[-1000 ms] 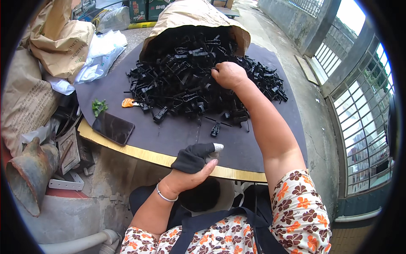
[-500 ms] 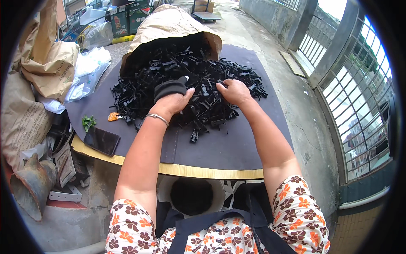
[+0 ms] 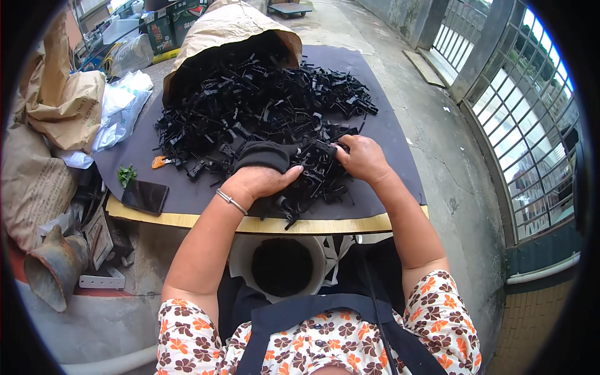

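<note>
A large heap of small black plastic parts spills from a brown paper sack onto the dark table mat. My left hand rests against the near side of the heap, thumb out to the right. Black cloth covers its fingers, so their grip is hidden. To its right, my right hand is closed, with fingertips and thumb pinching at a black plastic part. Between the two hands, a loose cluster of parts reaches down to the table's near edge.
A phone, a green sprig and an orange-handled item lie at the left. Below the table's pale edge stands a white bucket with dark contents. Paper sacks and plastic bags crowd the left side; a barred fence runs along the right.
Both hands have come nearer to the table's front edge, and a cluster of black parts has shifted with them to that edge. The whole view has moved slightly.
</note>
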The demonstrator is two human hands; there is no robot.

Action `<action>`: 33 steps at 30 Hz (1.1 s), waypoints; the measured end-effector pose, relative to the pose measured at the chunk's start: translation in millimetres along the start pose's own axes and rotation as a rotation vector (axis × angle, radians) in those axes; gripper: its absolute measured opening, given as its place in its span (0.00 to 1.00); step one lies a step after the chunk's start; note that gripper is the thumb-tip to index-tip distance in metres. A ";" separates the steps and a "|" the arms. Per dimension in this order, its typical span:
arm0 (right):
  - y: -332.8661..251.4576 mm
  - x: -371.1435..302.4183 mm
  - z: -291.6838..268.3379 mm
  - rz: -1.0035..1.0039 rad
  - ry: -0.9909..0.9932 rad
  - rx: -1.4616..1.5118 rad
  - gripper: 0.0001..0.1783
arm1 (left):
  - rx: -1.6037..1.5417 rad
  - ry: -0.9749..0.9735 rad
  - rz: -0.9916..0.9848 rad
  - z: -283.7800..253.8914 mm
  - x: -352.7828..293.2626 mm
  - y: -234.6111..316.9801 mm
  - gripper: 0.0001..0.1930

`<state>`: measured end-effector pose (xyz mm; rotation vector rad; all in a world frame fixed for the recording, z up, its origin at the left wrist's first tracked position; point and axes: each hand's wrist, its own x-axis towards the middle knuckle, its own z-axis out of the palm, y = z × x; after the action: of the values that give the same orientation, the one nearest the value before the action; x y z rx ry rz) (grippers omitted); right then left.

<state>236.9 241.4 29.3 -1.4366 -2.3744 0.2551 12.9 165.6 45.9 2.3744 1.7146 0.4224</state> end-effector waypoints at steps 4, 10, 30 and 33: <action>4.5 -26.9 -11.1 -0.016 0.128 0.141 0.16 | 0.141 0.159 0.089 3.1 -2.7 -4.7 0.18; 2.0 -74.4 -21.6 -0.303 0.266 0.389 0.09 | 0.228 0.516 0.243 -26.4 11.9 -3.1 0.12; -49.6 -144.0 -35.7 -0.322 0.188 0.845 0.05 | -0.277 0.489 0.318 26.1 -98.7 119.6 0.14; -54.3 -153.4 -36.7 -0.471 0.213 0.830 0.07 | -0.183 0.425 0.239 15.7 -115.6 126.1 0.19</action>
<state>271.5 79.4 49.8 -0.4839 -1.9686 0.7916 97.2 16.2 56.0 2.4852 1.4536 1.1410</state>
